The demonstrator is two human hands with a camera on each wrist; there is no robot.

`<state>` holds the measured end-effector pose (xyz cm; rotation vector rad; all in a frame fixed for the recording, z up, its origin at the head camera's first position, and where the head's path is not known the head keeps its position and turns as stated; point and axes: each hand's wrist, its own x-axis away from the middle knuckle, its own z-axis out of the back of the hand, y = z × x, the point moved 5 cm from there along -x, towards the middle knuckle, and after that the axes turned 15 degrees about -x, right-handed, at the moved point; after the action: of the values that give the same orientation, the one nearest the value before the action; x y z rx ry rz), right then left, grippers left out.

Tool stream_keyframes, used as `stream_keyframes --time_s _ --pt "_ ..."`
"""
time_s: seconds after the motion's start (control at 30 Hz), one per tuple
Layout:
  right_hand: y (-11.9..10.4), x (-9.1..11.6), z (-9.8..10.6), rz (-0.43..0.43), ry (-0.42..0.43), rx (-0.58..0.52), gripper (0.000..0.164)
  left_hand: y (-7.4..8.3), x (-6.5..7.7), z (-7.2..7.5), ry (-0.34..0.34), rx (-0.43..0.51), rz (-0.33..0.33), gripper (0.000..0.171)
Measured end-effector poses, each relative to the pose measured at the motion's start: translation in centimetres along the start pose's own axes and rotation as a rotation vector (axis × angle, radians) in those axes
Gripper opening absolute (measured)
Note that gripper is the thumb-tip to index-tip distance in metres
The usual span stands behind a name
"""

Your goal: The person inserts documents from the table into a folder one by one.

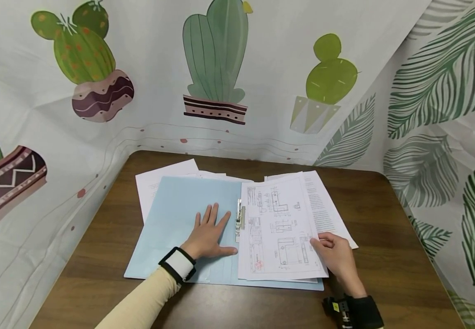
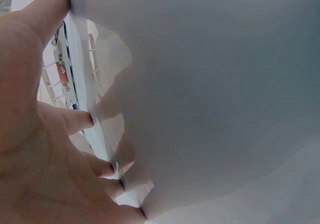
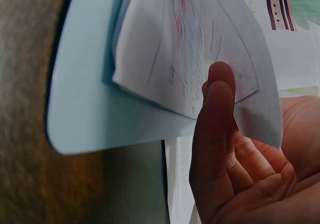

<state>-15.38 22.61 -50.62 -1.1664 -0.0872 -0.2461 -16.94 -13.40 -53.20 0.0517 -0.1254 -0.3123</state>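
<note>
Blue folder [image 1: 167,205] lies unfolded on brown desk [image 1: 385,219], metal clip [image 1: 238,228] in middle. Left hand [image 1: 208,237] rests on folder's left side, fingers spread, grip holding nothing. Right hand [image 1: 337,257] pinches drawing page [image 1: 278,228] by right edge, grip closed on paper, page bent up. Page sits over folder's right side. White papers [image 1: 147,185] stick out past folder, left and right.

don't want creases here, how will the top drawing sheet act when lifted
The drawing sheet is probably floppy: the right wrist view shows it bowing where the right hand pinches it. It is likely light, looking thin at its edge. It may crease easily if bent sharply, since it already curves there.
</note>
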Motion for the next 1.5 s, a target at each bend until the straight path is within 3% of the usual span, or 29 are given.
stream_keyframes --time_s 0.63,1.07,1.37,1.5 --pt "0.0 0.5 -0.6 0.023 0.010 -0.011 0.028 0.0 -0.1 0.0 -0.005 0.011 -0.006 0.115" --pt "-0.1 1.0 -1.7 -0.001 0.009 -0.015 0.023 0.3 0.3 1.1 -0.029 -0.005 0.006 0.113" --pt "-0.2 1.0 -1.7 0.109 0.040 0.141 0.018 0.3 0.3 1.1 -0.029 -0.011 0.003 0.112" --pt "-0.3 1.0 -1.6 0.098 0.042 0.202 0.022 0.4 0.4 1.3 -0.024 0.004 0.001 0.111"
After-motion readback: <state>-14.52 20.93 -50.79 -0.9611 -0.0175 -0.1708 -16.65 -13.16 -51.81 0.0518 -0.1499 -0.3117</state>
